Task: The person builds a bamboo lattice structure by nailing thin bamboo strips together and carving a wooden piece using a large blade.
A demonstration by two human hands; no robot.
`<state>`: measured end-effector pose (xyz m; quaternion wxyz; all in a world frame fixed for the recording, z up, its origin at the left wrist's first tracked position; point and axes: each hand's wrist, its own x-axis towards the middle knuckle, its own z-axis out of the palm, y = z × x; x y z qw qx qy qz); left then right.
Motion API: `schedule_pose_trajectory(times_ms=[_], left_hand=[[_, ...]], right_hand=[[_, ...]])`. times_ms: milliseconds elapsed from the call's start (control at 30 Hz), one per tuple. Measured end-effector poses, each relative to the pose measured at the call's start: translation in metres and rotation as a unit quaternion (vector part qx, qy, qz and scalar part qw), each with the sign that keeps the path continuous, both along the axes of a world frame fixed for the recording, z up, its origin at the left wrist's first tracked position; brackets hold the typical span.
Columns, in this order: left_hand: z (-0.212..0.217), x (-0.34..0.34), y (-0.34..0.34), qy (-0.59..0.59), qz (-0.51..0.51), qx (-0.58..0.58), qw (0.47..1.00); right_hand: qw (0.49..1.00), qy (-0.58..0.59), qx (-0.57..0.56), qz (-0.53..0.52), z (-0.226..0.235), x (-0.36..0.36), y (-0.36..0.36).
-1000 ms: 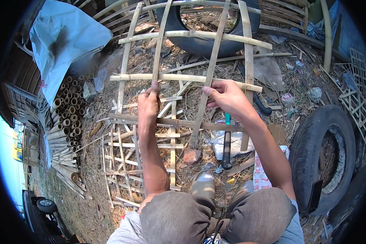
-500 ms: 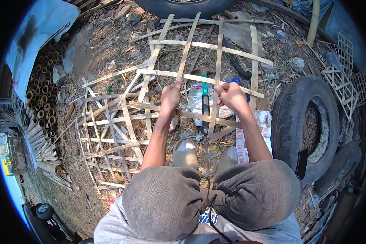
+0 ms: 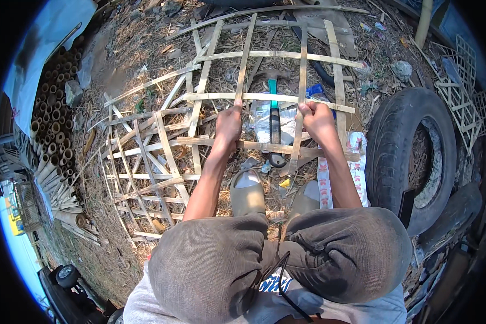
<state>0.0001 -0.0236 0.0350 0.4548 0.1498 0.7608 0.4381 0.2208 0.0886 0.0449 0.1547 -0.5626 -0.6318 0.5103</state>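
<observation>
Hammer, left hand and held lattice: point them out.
Hammer (image 3: 275, 122), head view: on its black handle.
Left hand (image 3: 229, 125), head view: back of the hand.
Held lattice (image 3: 286, 99), head view: on a crosswise slat.

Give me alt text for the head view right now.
A left hand and a right hand hold a pale slatted lattice over littered ground. A hammer lies beneath it, another lattice is to the left, and a tyre to the right.
</observation>
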Motion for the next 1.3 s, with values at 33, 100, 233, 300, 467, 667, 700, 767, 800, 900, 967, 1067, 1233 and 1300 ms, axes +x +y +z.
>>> schedule_pose_trajectory(times_ms=[33, 100, 233, 300, 467, 667, 700, 767, 800, 900, 967, 1067, 1233, 1300], left_hand=[[-0.005, -0.003, -0.005, 0.002, 0.002, 0.019, 1.000], [-0.002, -0.008, -0.014, -0.030, 0.005, 0.016, 0.999], [0.001, -0.006, 0.001, -0.031, -0.045, 0.014, 0.998], [0.020, -0.003, 0.003, -0.013, -0.086, -0.042, 0.995], [0.024, 0.031, -0.003, 0.613, -0.040, 0.216, 0.759], [0.026, 0.090, -0.098, 0.218, -0.253, 0.142, 0.932], [0.015, 0.090, -0.099, 0.108, -0.231, 0.004, 0.967], [0.016, 0.080, -0.089, -0.244, -0.097, 0.013, 0.965], [0.016, 0.077, -0.081, -0.252, -0.113, -0.027, 0.961], [0.007, 0.075, -0.070, -0.271, -0.160, -0.068, 0.947], [0.005, 0.075, -0.066, -0.282, -0.191, -0.070, 0.938], [0.007, 0.077, -0.065, -0.215, -0.222, -0.045, 0.950], [0.037, 0.068, -0.062, -0.246, -0.173, 0.024, 0.953], [0.046, 0.074, -0.052, -0.257, -0.166, 0.034, 0.951]], right_hand=[[1.000, -0.021, 0.006, -0.001, -0.009, -0.001, 0.000], [0.999, -0.010, -0.040, 0.030, -0.006, -0.004, -0.003], [0.991, -0.095, 0.042, 0.086, -0.015, -0.001, 0.017], [0.992, -0.078, 0.045, 0.087, -0.026, 0.002, 0.020], [0.993, -0.079, -0.055, 0.068, -0.029, 0.001, 0.018], [0.993, -0.004, -0.109, 0.040, -0.024, -0.001, 0.011], [0.992, -0.012, -0.122, 0.042, -0.024, -0.001, 0.011], [0.991, -0.005, -0.126, 0.037, -0.034, 0.003, 0.011], [0.990, 0.016, -0.135, 0.024, -0.038, 0.003, 0.009], [0.990, 0.024, -0.138, 0.018, -0.023, 0.001, -0.002], [0.985, 0.057, -0.165, -0.017, -0.037, -0.007, -0.007], [0.959, 0.083, -0.270, -0.033, -0.029, -0.010, -0.018], [0.989, -0.007, -0.139, 0.057, -0.010, -0.012, -0.017], [0.992, -0.115, -0.006, 0.045, -0.003, -0.013, -0.012]])
